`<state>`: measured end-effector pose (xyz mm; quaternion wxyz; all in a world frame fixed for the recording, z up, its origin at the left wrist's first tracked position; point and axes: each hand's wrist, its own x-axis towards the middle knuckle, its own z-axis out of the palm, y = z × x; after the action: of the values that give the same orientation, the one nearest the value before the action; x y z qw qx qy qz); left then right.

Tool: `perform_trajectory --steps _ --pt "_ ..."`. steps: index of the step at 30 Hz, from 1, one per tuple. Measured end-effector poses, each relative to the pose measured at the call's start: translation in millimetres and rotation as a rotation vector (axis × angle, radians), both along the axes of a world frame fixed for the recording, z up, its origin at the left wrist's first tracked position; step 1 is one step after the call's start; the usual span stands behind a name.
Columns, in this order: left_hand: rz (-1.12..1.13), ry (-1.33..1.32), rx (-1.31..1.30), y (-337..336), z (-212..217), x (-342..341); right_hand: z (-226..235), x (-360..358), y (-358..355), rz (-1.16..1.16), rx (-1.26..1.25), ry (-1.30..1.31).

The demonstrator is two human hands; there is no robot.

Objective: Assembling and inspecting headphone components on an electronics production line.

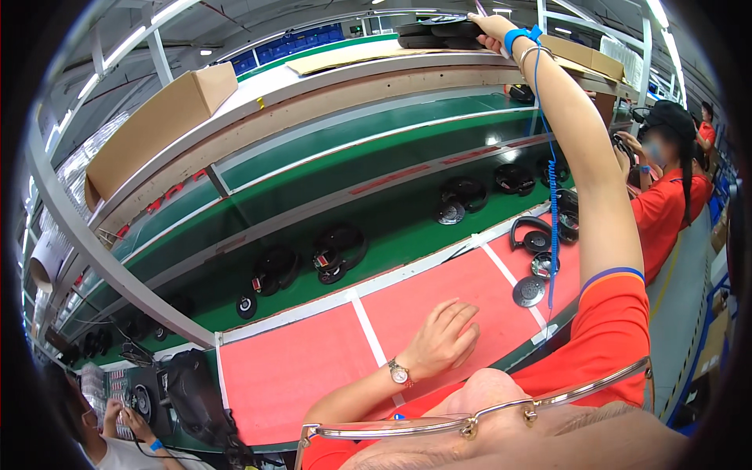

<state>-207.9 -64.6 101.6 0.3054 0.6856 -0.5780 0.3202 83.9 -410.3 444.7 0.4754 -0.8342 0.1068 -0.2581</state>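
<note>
My right hand is raised to the upper shelf, at the edge of a stack of flat black pieces. A slim purple-and-white stick runs through its closed fingers; its kind is not clear. A blue wrist strap with a coiled cord circles that wrist. My left hand hovers low over the pink mat, loosely curled, fingers apart and holding nothing. Right of it on the mat lie a black headphone band and a round dark disc.
Several black headphones sit along the green conveyor beyond the mat. A cardboard box stands on the upper shelf at left, by a grey post. Co-workers sit at right and lower left; a black bag lies between.
</note>
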Motion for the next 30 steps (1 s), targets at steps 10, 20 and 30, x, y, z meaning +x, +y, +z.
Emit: perform_trajectory --steps 10,20,30 --pt "0.083 0.056 0.056 2.9 -2.4 2.1 2.4 13.4 -0.1 -0.247 -0.204 -0.131" --pt "1.041 0.326 0.176 60.5 -57.0 143.4 -96.6 -114.3 101.5 0.092 -0.521 -0.803" --pt "0.929 0.534 0.26 85.7 -104.3 224.1 -313.8 -222.5 162.9 0.663 -0.378 0.051"
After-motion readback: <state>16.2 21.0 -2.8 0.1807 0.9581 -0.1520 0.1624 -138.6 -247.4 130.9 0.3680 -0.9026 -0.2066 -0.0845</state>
